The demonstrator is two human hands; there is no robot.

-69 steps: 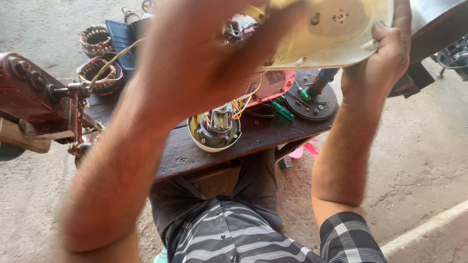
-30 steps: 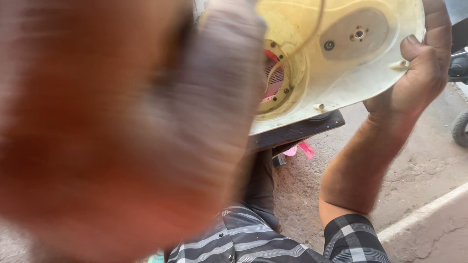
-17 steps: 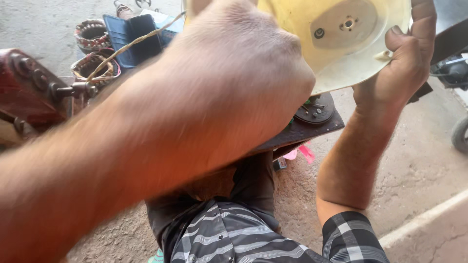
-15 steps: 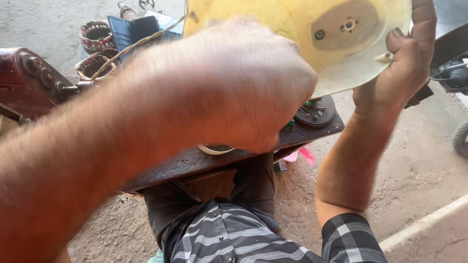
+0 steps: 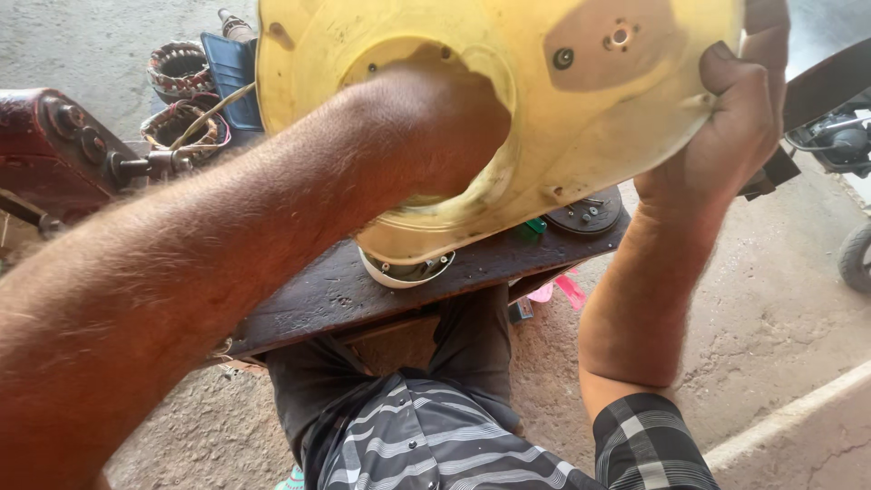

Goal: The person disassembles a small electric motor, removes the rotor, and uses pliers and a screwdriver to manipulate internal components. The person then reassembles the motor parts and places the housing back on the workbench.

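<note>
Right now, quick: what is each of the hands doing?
Left hand: pushed into the yellow housing's central opening; fingers hidden, grip cannot be told.
Right hand: closed on the housing's rim.

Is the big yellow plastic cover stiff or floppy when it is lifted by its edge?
Probably stiff: the yellow cover keeps its dish shape though the right hand grips only its rim. Likely light, since one hand holds it up while the left hand reaches inside its opening.

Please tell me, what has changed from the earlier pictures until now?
The left hand has gone into the round opening of the yellow housing; half a second ago it was in front of it, nearer the camera. The right hand holds the housing's edge as before, above the wooden bench.
</note>
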